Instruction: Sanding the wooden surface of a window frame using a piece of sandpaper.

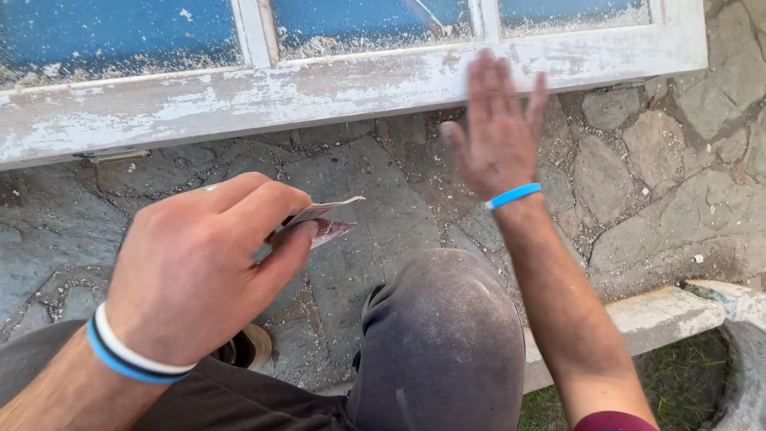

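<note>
Left hand (187,275) pinches a folded reddish sandpaper sheet (323,221); right hand (496,132) spread flat on the weathered white wooden window frame (239,100). Best to sweep dust clear, then sand along the grain.

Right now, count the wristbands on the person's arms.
3. A white band and a blue, dark-edged band sit together on the left wrist; one light blue band circles the right wrist. None seems hidden.

**Sandpaper and worn window frame**

A folded piece of sandpaper (323,221), reddish-brown with a pale back, sticks out level above the stone paving. The window frame (239,100) is long, with white paint scuffed to bare grey patches, and dust lies on its blue panes.
</note>
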